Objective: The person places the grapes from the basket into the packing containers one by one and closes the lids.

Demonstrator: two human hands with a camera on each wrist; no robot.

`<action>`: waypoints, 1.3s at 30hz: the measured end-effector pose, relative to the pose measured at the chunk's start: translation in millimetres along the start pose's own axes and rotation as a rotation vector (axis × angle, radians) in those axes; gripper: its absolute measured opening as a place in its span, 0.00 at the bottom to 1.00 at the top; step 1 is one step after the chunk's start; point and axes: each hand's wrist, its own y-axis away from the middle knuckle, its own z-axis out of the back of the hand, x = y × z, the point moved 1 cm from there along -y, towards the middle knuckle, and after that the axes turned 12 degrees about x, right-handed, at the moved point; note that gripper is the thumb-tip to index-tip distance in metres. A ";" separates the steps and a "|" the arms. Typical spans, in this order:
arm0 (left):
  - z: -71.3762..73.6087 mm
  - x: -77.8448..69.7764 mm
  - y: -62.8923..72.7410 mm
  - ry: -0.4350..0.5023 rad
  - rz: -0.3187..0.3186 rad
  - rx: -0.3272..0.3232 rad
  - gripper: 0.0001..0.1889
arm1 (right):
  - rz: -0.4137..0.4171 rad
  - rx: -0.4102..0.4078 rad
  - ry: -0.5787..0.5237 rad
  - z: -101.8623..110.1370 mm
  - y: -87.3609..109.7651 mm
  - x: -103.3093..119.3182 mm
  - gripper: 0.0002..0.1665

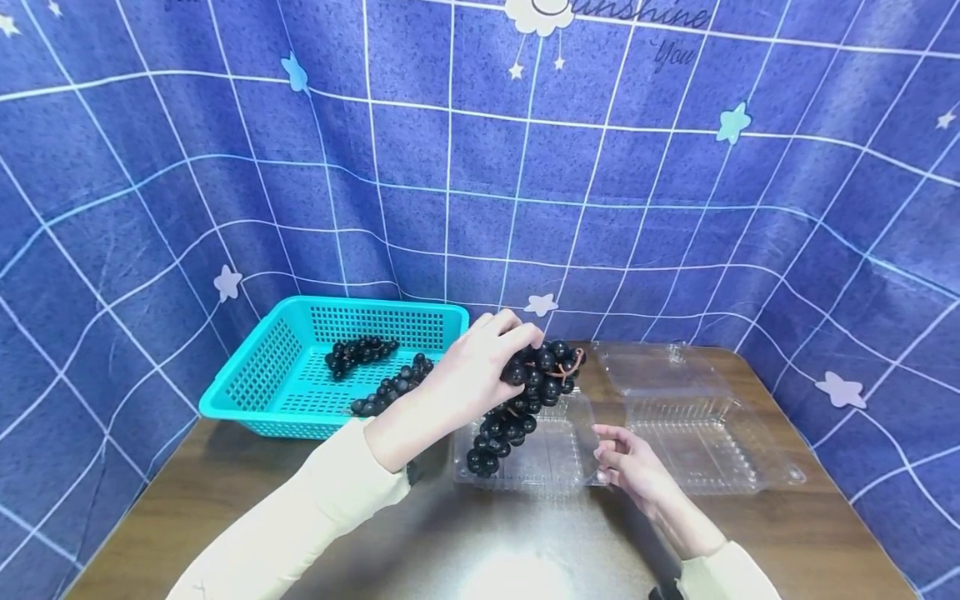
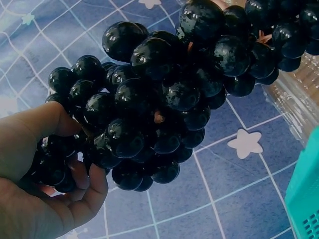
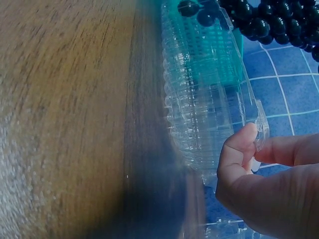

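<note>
My left hand [image 1: 480, 362] grips a bunch of black grapes [image 1: 534, 387] from above, and the bunch hangs over a clear plastic clamshell box [image 1: 561, 454]. In the left wrist view the thumb and fingers curl round grapes at one end of the bunch, and a brown stem shows among the fruit. My right hand [image 1: 636, 468] is at the right edge of the same box. The right wrist view shows its thumb and fingertips [image 3: 245, 133] pinching the tab on the box's rim. Part of the box is hidden behind the hanging grapes.
A turquoise slotted basket [image 1: 247, 375] stands at the left with two more grape bunches, one [image 1: 362, 353] deep inside and another [image 1: 393, 385] near its front rim. A second clear box [image 1: 693, 450], lid open, lies at the right. Behind hangs a blue gridded cloth [image 1: 480, 225].
</note>
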 end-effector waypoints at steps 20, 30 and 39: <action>-25.5 26.8 2.7 -0.043 0.065 0.019 0.27 | -0.016 0.001 0.019 -0.6 -0.5 -1.3 0.33; -47.5 35.5 3.3 -0.062 0.112 0.025 0.28 | -0.012 -0.003 0.020 -2.6 -0.3 0.1 0.32; -67.6 38.4 -0.3 -0.076 0.097 -0.025 0.27 | -0.009 -0.007 0.029 -3.0 0.8 1.9 0.32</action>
